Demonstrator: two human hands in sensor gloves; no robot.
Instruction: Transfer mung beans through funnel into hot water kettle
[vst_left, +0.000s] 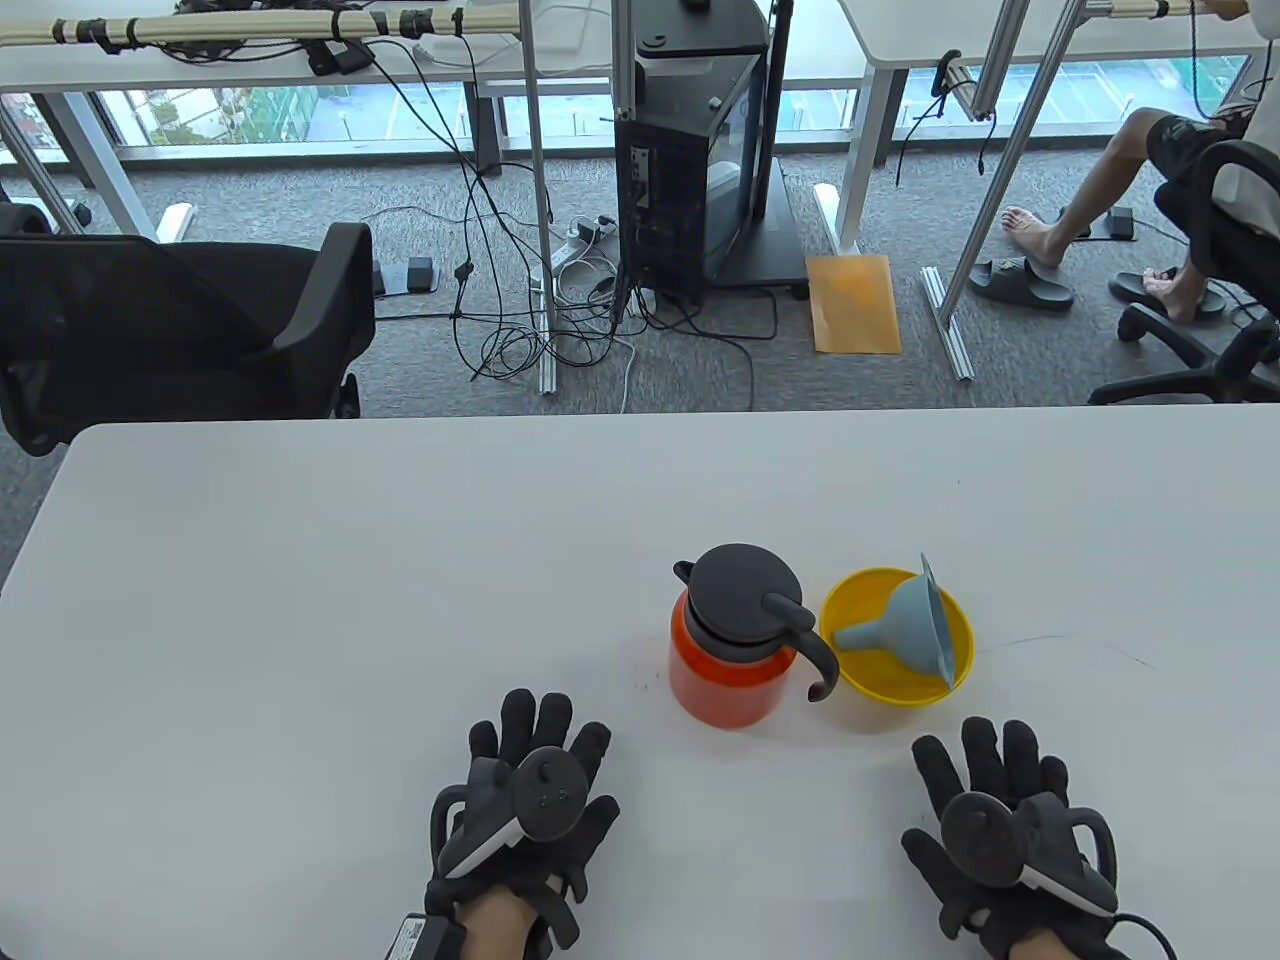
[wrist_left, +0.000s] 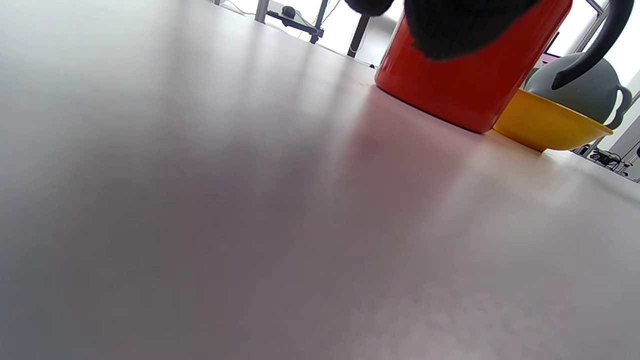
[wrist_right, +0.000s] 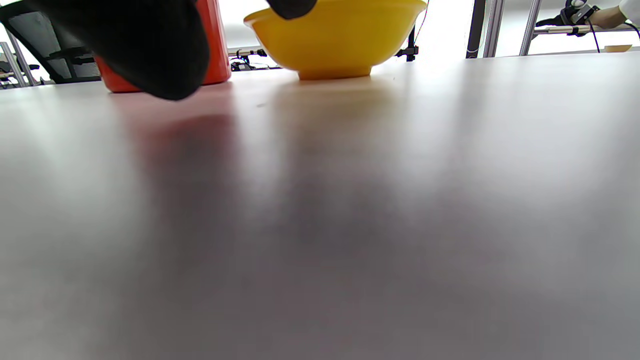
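An orange kettle (vst_left: 725, 665) with a black lid and handle stands upright at the table's middle front. Right beside it is a yellow bowl (vst_left: 897, 640) with a grey-blue funnel (vst_left: 905, 620) lying on its side inside. No beans show in any view. My left hand (vst_left: 525, 800) rests flat on the table, fingers spread, below and left of the kettle. My right hand (vst_left: 1005, 825) rests flat below and right of the bowl. Both hold nothing. The kettle (wrist_left: 465, 85) and the bowl (wrist_left: 547, 125) show in the left wrist view, and the kettle (wrist_right: 215, 55) and the bowl (wrist_right: 340, 40) in the right wrist view.
The white table (vst_left: 300, 600) ends at its far edge above the kettle. Beyond it are a black office chair (vst_left: 180, 320), a computer tower (vst_left: 690, 160), cables on the floor and a seated person (vst_left: 1150, 180) at the right.
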